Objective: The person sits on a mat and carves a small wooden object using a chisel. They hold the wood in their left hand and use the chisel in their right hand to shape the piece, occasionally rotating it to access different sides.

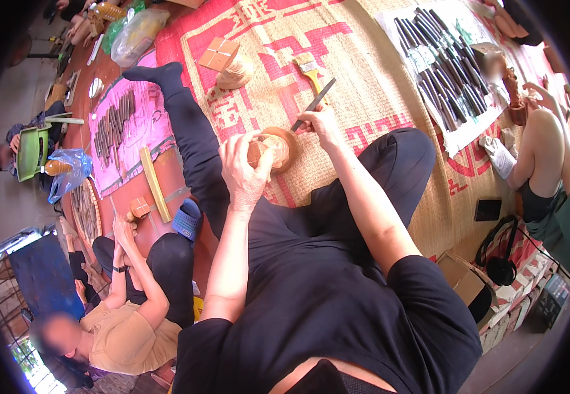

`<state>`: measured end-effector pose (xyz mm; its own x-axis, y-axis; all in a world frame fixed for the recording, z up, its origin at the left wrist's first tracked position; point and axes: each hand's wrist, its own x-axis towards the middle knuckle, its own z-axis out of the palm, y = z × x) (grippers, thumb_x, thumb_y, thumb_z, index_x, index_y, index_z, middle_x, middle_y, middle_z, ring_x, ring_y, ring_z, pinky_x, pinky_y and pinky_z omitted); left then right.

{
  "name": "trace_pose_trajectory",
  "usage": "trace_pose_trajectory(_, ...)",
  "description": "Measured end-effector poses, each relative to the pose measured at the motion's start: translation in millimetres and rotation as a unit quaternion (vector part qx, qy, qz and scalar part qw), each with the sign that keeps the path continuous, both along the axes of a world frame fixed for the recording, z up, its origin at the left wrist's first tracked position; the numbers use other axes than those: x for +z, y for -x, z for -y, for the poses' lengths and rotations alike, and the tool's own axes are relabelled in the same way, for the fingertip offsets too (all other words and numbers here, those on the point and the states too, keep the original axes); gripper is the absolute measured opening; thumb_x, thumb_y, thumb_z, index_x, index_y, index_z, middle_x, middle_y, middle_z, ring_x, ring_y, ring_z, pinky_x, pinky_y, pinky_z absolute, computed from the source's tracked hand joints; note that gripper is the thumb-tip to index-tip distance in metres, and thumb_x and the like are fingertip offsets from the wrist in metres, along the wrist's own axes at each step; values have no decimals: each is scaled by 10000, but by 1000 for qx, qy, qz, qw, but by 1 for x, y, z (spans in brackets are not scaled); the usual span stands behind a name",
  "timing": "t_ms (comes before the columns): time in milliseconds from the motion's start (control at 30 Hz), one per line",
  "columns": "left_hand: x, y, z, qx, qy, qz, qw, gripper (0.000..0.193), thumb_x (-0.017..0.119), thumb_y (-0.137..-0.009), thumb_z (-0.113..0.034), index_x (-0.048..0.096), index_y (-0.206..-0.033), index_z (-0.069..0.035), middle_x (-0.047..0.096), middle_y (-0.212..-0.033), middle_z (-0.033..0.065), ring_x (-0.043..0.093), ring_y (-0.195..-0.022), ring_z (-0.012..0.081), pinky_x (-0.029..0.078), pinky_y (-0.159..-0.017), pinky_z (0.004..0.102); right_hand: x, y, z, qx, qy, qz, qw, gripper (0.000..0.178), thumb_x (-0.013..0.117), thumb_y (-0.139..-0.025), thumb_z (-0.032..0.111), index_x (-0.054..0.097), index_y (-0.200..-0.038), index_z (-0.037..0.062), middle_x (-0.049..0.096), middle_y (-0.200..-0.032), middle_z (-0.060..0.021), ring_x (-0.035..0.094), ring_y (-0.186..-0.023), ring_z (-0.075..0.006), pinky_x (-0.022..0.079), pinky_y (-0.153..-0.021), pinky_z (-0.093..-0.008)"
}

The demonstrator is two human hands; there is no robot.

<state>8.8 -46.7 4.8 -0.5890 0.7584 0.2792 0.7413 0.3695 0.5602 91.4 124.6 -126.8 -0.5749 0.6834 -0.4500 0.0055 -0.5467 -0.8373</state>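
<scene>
My left hand (pixel 244 164) is wrapped over a round, pale brown piece of carved wood (pixel 285 150) above the mat, hiding part of it. In my right hand (pixel 322 125) is a dark, slim carving chisel (pixel 316 103), its lower end close to the wood's rim. Whether the two touch I cannot tell. Beyond my hands, a flat paintbrush (pixel 308 68) with a yellow handle lies on the mat. To its left sits another carved wooden piece (pixel 235 73) with a square orange-brown block (pixel 219 54) at its top.
A red-patterned straw mat (pixel 357 85) lies under me. Several dark tools (pixel 446 72) rest on a white sheet at right, others (pixel 115 125) on pink cloth at left. Co-workers sit on both sides; the left one (pixel 127 328) handles a wooden piece (pixel 139 207). A blue slipper (pixel 187 219) lies nearby.
</scene>
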Motion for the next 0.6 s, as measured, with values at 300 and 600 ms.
trace_pose_trajectory(300, -1, -6, -4, 25, -37, -19, 999, 236, 662, -694, -138, 608, -910, -61, 588, -940, 73, 522, -958, 278, 416, -868, 371, -6, -5, 31, -19, 59, 4, 998, 141, 656, -733, 35, 540, -811, 51, 614, -693, -48, 579, -520, -100, 438, -478, -204)
trace_pose_trajectory(600, -6, 9, 19, 35, -82, 10, 996, 224, 663, -672, -105, 597, -881, -59, 582, -909, 76, 528, -927, 278, 421, -845, 377, -10, -2, 18, -82, 27, -35, 996, 162, 659, -741, 8, 537, -846, -8, 625, -695, -94, 594, -490, -136, 482, -439, -228)
